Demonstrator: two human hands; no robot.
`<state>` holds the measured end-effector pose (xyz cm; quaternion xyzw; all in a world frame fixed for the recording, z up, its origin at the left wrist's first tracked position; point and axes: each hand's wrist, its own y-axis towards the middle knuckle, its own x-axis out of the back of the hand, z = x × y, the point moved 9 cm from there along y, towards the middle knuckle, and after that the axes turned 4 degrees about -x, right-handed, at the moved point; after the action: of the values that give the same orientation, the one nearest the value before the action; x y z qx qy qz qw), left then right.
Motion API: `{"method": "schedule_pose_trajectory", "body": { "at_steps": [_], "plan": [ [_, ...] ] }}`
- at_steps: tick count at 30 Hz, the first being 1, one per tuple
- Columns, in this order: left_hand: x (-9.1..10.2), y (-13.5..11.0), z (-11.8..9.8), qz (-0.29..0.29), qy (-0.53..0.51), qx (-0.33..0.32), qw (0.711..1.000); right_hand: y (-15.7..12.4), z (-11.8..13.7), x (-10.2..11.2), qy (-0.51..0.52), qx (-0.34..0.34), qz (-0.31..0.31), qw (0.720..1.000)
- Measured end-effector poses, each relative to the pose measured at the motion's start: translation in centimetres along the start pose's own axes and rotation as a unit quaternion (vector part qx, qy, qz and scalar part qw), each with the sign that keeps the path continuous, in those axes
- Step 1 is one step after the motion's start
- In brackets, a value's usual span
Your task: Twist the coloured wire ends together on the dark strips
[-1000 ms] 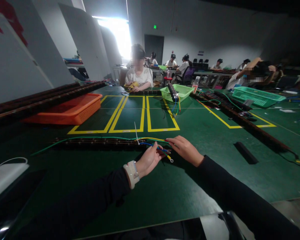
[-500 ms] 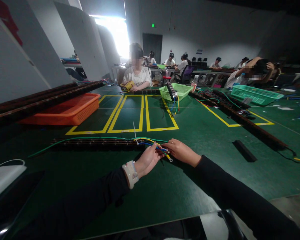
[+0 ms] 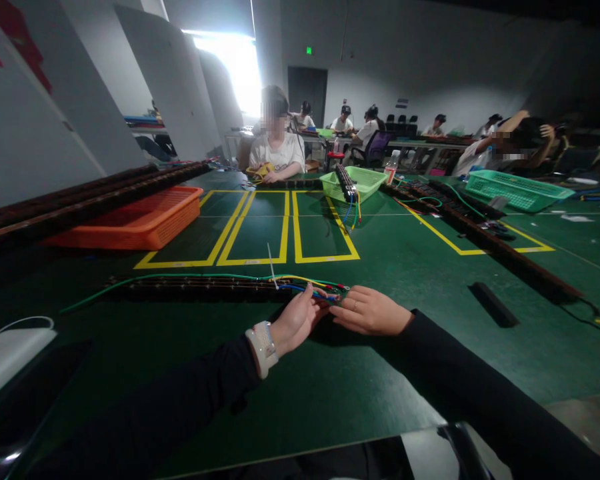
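Observation:
My left hand, palm up with a watch at the wrist, is closed on several coloured wires near their ends. Blue wire and yellow wire run to it from a long dark ribbed strip on the table. Along the strip's far side lies a green wire. A white cable tie sticks up from the strip's right end. Pinched at the wire ends is my right hand, its fingertips meeting the left fingers; they hide which strand they hold. Red-sleeved terminals show just beyond.
An orange basket sits left under long dark strips. Green baskets stand farther back. A short black bar and more strips lie right. Across the table sits a person. A white device is near left.
My right hand has turned and shifted slightly right and down. The yellow-sleeved ring terminal that hung below the fingers is now hidden, while red-sleeved ends show above. My left hand has barely moved.

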<state>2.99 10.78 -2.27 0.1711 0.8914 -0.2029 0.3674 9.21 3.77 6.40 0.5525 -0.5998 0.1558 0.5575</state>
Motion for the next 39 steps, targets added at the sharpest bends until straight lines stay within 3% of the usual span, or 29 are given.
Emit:
{"method": "schedule_pose_trajectory", "body": {
  "at_steps": [5, 10, 14, 23, 27, 35, 39],
  "plan": [
    [-0.4, 0.0, -0.2, 0.022, 0.001, -0.007, 1.000, -0.2, -0.9, 0.3, 0.013, -0.042, -0.027, 0.999],
    [-0.9, -0.4, -0.1, 0.050, 0.016, 0.008, 0.999, -1.0, -3.5, 0.2, 0.059, -0.151, -0.063, 0.985],
    [-0.8, -0.6, -0.6, 0.029, 0.019, -0.012, 0.999, -1.6, -5.2, -0.4, 0.086, -0.223, -0.071, 0.968],
    [-0.2, -1.0, -0.9, -0.023, 0.033, -0.018, 0.999, -2.1, -6.7, -0.7, 0.198, -0.281, -0.085, 0.935],
    [0.2, -1.2, -0.8, -0.039, 0.030, -0.005, 0.999, -2.2, -6.5, -1.5, 0.152, -0.284, -0.074, 0.944],
    [0.3, -1.2, -0.9, -0.042, 0.036, -0.005, 0.998, -1.6, -5.7, -4.3, 0.131, -0.263, 0.060, 0.954],
    [0.3, -0.9, -0.8, -0.036, 0.029, -0.009, 0.999, -1.5, -6.0, -2.6, 0.081, -0.273, 0.018, 0.958]
  ]
}}
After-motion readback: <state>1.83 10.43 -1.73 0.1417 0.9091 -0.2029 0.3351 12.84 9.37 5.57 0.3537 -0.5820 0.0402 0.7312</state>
